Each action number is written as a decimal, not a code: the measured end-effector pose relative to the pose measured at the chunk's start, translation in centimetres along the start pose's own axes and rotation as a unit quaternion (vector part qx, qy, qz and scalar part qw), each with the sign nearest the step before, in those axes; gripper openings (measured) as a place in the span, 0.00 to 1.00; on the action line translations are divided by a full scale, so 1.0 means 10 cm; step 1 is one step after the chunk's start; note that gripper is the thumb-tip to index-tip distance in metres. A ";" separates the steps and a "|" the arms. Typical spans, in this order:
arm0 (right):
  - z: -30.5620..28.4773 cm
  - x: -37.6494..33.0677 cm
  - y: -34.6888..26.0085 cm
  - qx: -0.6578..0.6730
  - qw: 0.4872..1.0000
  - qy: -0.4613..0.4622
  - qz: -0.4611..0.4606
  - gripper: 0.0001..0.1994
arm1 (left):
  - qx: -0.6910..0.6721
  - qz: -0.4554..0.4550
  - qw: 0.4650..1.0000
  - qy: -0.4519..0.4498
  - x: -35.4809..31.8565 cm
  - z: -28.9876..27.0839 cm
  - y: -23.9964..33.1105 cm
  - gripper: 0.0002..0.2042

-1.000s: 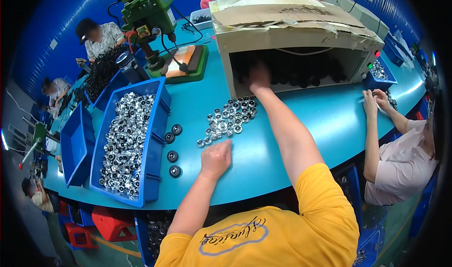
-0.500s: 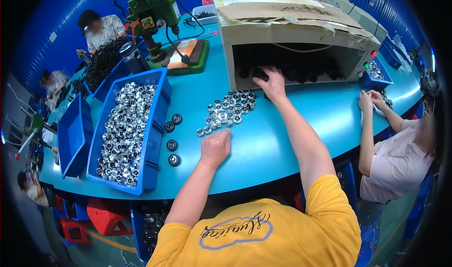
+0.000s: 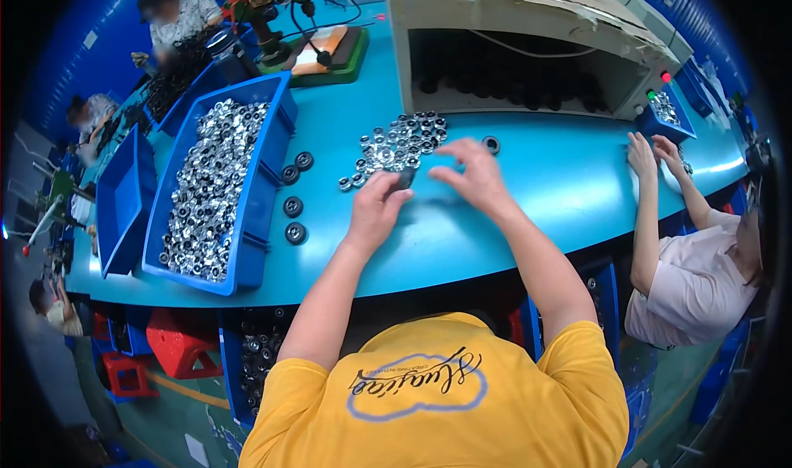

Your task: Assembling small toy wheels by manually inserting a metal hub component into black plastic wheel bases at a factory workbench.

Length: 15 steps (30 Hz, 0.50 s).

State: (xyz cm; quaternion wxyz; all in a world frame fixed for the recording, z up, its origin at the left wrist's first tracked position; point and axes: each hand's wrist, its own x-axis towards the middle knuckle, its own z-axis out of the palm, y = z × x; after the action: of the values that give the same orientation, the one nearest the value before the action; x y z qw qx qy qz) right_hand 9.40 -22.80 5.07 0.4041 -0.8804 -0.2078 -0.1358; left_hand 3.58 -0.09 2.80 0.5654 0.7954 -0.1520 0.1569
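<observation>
Between the thumb and fingers of my left hand (image 3: 378,211) is a small black tire (image 3: 406,178), partly hidden by the fingers. Just to its right, my right hand (image 3: 478,178) is slightly blurred, its thumb and fingers spread with nothing seen between them. Beyond both hands lies a loose cluster of small silver wheel hubs (image 3: 396,145) with dark centres. One black-tired wheel (image 3: 492,145) rests on the table past my right hand. Several more black-tired wheels (image 3: 293,206) lie to the left, beside a blue bin.
The blue bin (image 3: 262,167) at left is full of silver hubs; another blue bin (image 3: 128,200) stands beyond it. A worn box-like housing (image 3: 528,23) at the back holds dark round pieces (image 3: 503,89). A green press (image 3: 309,64) stands back left. A co-worker's hands (image 3: 652,155) are at right.
My right hand has come back out of the housing toward my left hand. The left hand, lower and without a visible piece before, now holds a black tire. The whole view has shifted.
</observation>
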 end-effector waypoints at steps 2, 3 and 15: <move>-0.18 0.08 0.28 -0.187 0.977 0.087 -0.045 0.13 | -0.110 -0.099 0.989 -0.012 -0.01 -0.03 -0.10 0.05; -0.21 0.12 0.49 -0.212 0.975 0.064 -0.021 0.14 | -0.161 -0.134 0.978 -0.020 -0.01 -0.05 -0.14 0.04; -0.20 1.16 0.32 -0.164 0.956 0.216 -0.114 0.16 | -0.398 -0.204 0.892 -0.067 0.06 -0.22 -0.43 0.09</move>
State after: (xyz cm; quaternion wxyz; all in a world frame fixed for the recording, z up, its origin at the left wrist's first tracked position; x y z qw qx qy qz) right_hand 20.95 -23.23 8.94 0.2708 -0.8548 -0.1895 -0.4002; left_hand 5.73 3.33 0.12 0.8426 0.5259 -0.0738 -0.0894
